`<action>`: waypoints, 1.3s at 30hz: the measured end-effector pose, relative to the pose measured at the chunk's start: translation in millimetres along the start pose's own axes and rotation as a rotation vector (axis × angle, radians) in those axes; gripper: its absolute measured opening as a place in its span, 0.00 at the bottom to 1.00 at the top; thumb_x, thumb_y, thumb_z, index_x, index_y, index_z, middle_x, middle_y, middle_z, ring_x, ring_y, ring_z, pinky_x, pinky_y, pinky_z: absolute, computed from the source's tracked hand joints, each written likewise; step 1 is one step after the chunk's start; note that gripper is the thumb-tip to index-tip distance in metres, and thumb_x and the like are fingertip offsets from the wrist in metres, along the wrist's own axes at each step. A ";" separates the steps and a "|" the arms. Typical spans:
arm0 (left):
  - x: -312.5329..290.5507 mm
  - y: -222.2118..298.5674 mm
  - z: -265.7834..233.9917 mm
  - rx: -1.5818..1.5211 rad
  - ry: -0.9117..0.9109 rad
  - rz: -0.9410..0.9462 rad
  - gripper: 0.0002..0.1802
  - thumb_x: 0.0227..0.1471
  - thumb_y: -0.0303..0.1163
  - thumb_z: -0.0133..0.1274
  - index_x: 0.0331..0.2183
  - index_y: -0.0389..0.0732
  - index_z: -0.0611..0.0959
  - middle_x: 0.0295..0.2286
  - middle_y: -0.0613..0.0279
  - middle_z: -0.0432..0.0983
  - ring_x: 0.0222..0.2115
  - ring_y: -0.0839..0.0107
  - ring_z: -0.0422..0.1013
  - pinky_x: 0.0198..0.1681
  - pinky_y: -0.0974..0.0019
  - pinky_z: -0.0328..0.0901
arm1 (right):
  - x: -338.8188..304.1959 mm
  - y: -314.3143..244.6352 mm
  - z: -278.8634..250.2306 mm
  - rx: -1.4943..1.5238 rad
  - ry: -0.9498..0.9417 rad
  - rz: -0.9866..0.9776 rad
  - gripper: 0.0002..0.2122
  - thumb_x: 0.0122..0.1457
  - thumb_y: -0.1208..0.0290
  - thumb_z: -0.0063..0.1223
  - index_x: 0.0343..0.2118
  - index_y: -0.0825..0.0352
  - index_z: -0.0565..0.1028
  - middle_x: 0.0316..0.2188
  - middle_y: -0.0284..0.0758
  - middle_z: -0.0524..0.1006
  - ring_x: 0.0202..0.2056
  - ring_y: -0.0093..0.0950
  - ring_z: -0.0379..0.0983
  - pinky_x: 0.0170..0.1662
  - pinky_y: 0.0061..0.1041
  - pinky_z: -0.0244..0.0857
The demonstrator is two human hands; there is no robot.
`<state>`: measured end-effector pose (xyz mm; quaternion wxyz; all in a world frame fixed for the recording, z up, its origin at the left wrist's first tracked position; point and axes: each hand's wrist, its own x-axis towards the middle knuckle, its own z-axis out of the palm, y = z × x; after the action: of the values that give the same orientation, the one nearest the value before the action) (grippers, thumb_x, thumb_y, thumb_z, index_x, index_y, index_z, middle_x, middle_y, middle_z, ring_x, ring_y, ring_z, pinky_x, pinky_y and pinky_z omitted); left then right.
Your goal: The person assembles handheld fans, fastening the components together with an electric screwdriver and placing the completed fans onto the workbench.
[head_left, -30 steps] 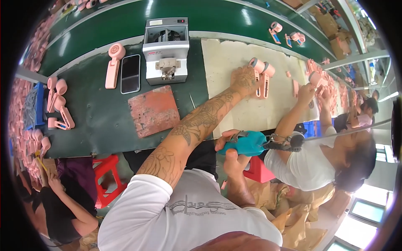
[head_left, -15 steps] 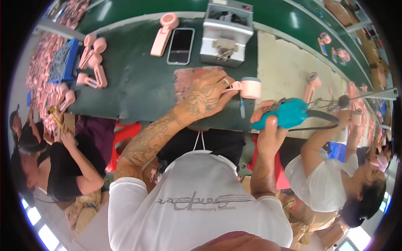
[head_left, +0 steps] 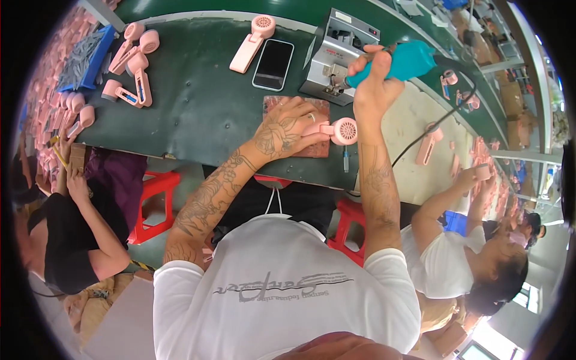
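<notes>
My left hand [head_left: 288, 127] is closed around the handle of a pink handheld fan [head_left: 344, 131]. The fan's round slotted head faces up, and hand and handle rest over a reddish mat [head_left: 309, 149]. Raised to the right, my right hand [head_left: 375, 90] grips a teal corded electric screwdriver [head_left: 414, 61]. The screwdriver's nose is at the front of a grey metal screw feeder [head_left: 321, 69]; whether the tip touches it I cannot tell. A thin screwdriver with a blue part [head_left: 345, 162] lies on the table just below the fan head.
A phone [head_left: 273, 65] and another pink fan [head_left: 252, 43] lie left of the feeder. Several pink fans [head_left: 141, 84] sit by a blue bin [head_left: 96, 66] of grey parts. Co-workers sit on both sides. The black cord [head_left: 420, 139] loops over the pale board at right.
My right hand has carried the electric screwdriver up and away to the feeder. The fan in my left hand has turned, its slotted face now upward over the mat. The view has shifted.
</notes>
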<state>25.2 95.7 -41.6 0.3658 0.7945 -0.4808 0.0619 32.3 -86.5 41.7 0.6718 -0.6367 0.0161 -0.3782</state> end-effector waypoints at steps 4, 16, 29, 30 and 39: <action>2.2 3.4 -0.2 -0.044 0.024 0.001 0.22 0.54 0.48 0.62 0.44 0.43 0.86 0.43 0.62 0.78 0.48 0.58 0.70 0.55 0.53 0.65 | 5.6 24.8 -1.0 -0.118 -0.071 -0.110 0.20 0.70 0.53 0.53 0.36 0.71 0.73 0.21 0.33 0.73 0.22 0.25 0.72 0.26 0.25 0.65; 3.5 1.7 0.5 -0.013 0.002 -0.036 0.23 0.55 0.49 0.61 0.46 0.45 0.86 0.42 0.63 0.77 0.49 0.60 0.71 0.53 0.56 0.68 | -38.5 -20.4 -10.0 -0.030 -0.039 0.174 0.16 0.69 0.60 0.56 0.40 0.73 0.76 0.21 0.31 0.74 0.22 0.21 0.71 0.25 0.21 0.62; 3.4 3.9 -1.3 0.014 0.010 -0.032 0.24 0.54 0.50 0.62 0.45 0.43 0.86 0.43 0.62 0.77 0.48 0.60 0.72 0.53 0.56 0.68 | -52.5 -16.4 -17.1 0.070 -0.096 0.161 0.19 0.66 0.57 0.60 0.39 0.73 0.74 0.23 0.33 0.74 0.24 0.23 0.72 0.28 0.22 0.67; 3.7 4.7 -1.9 0.002 0.004 -0.047 0.24 0.53 0.50 0.62 0.44 0.43 0.86 0.43 0.63 0.77 0.48 0.60 0.72 0.53 0.56 0.68 | -51.5 -16.6 -17.3 0.095 -0.105 0.151 0.18 0.66 0.58 0.60 0.39 0.73 0.74 0.23 0.33 0.74 0.24 0.23 0.72 0.28 0.22 0.67; 4.6 5.0 -1.6 0.012 0.008 -0.031 0.23 0.54 0.51 0.61 0.44 0.44 0.86 0.44 0.63 0.77 0.48 0.61 0.71 0.53 0.56 0.68 | -58.4 -2.0 -19.8 0.057 -0.115 0.171 0.20 0.68 0.56 0.58 0.38 0.73 0.71 0.23 0.35 0.72 0.24 0.26 0.70 0.28 0.27 0.67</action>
<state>23.9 92.1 -35.8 0.3640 0.8038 -0.4663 0.0623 -20.3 -72.1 12.8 0.7193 -0.6342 0.0208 -0.2828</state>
